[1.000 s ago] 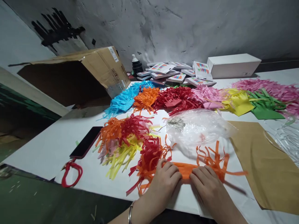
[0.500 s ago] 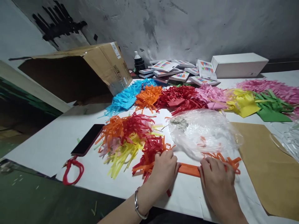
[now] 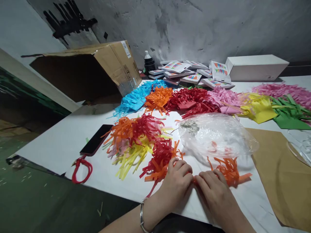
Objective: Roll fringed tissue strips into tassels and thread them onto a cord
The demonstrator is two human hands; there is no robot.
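My left hand point(image 3: 178, 179) has its fingers curled down on an orange fringed paper strip point(image 3: 229, 173). Close beside it, my right hand point(image 3: 215, 192) grips the same strip, its fingertips almost meeting the left ones. Most of the band is hidden under the fingers, while loose orange fringe spreads out past the right hand. Red fringed paper point(image 3: 160, 155) lies against the left hand, mixed with some orange strands. Farther left is a pile of orange, red, pink and yellow fringe point(image 3: 136, 139).
A clear plastic bag point(image 3: 218, 136) lies beyond my hands, with brown paper point(image 3: 284, 174) to the right. A black phone point(image 3: 96, 140) with a red cord is at left. Behind are coloured fringe bundles point(image 3: 189, 100), flat boxes point(image 3: 176, 67), a white box point(image 3: 257, 68) and an open carton point(image 3: 119, 64).
My right hand has moved left, next to my left hand. The flat orange band that showed between them is now covered, and more orange fringe shows at right. The view has shifted slightly.
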